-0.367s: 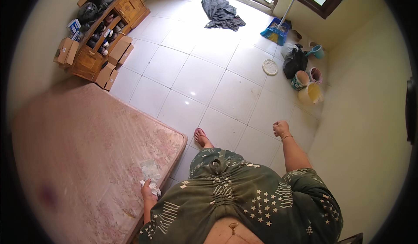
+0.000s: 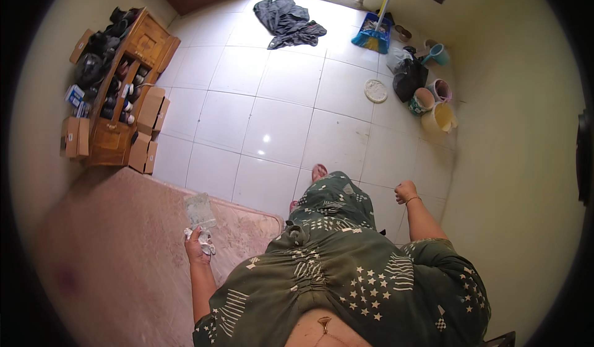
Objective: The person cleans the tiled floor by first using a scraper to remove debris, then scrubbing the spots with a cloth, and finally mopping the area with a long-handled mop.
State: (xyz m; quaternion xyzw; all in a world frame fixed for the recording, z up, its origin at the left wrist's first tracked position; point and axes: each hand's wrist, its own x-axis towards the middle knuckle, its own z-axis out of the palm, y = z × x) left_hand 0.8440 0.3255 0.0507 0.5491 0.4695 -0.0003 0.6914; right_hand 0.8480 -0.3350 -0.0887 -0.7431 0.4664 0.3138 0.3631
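Note:
My left hand (image 2: 196, 247), out over the mattress side, is closed around crumpled white material (image 2: 206, 242), perhaps plastic or paper. Sticking up beyond its fingers is a flat, see-through greyish sheet (image 2: 199, 211), which looks like a plastic packet. What the palm covers is hidden. My right hand (image 2: 406, 192) hangs out to the right above the tiles, its fingers curled into a loose fist with nothing visible in them. A thin bracelet circles that wrist.
The pink mattress (image 2: 136, 254) fills the lower left. A wooden shoe cabinet (image 2: 108, 146) with cardboard boxes (image 2: 152, 108) stands along the left wall. Dark cloth (image 2: 288, 20) lies near the doorway. At the right are a broom and dustpan (image 2: 372, 34), a round lid (image 2: 375, 91), a black bag (image 2: 408, 79) and buckets (image 2: 437, 119).
My body has turned left and stepped, with a foot now farther ahead. My left hand has risen in view with the white material and sheet; my right hand stays curled.

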